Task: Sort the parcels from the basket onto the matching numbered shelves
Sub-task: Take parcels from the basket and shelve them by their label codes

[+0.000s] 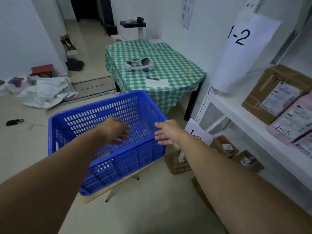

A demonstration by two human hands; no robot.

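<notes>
A blue perforated basket (70, 122) stands on a small stool in front of me, and I see no parcel inside it. My left hand (114, 130) hovers over the basket's floor with relaxed fingers, holding nothing. My right hand (168, 132) is spread open at the basket's right rim. On the white shelf (239, 119) at the right, under a paper sign "1-2" (243, 53), lie a brown box (276, 92) and pink parcels (293, 122) marked 1-2. Below, a lower sign (197, 132) hangs over more brown boxes (224, 146).
A table with a green checked cloth (168, 65) stands behind the basket, carrying a headset, a pen and a paper slip. Crumpled white bags (49, 93) and a small black object (14, 122) lie on the floor at the left. A doorway opens at the back.
</notes>
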